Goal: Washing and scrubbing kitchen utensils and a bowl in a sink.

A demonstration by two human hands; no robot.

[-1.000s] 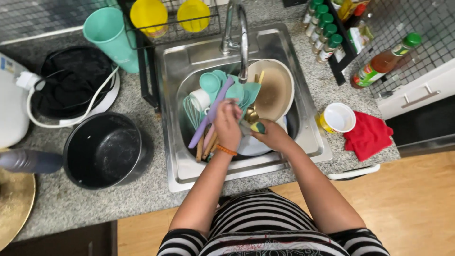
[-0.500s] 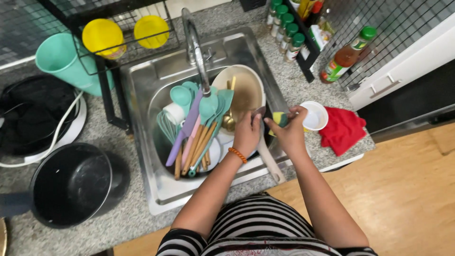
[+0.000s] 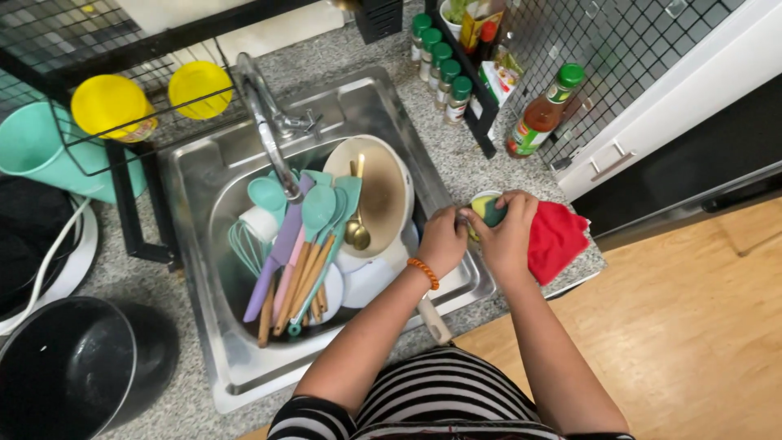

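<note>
Fingers of left hand (image 3: pixel 444 238) curled around a utensil whose pale handle (image 3: pixel 433 319) sticks out past the counter's front edge. Right hand (image 3: pixel 507 232) fingers clamped on a green-yellow sponge (image 3: pixel 486 209), held at the sink's (image 3: pixel 244 371) right rim. Sink basin crowded with utensils (image 3: pixel 305 253); red cloth (image 3: pixel 558 236) at counter's right corner, little room.

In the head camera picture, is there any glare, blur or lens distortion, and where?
Head view: soft glare on the steel sink and faucet; edges bend outward, wide-angle, as at the black rack; both hands, left hand and right hand, and the sponge look sharp; shadows are faint.
</note>
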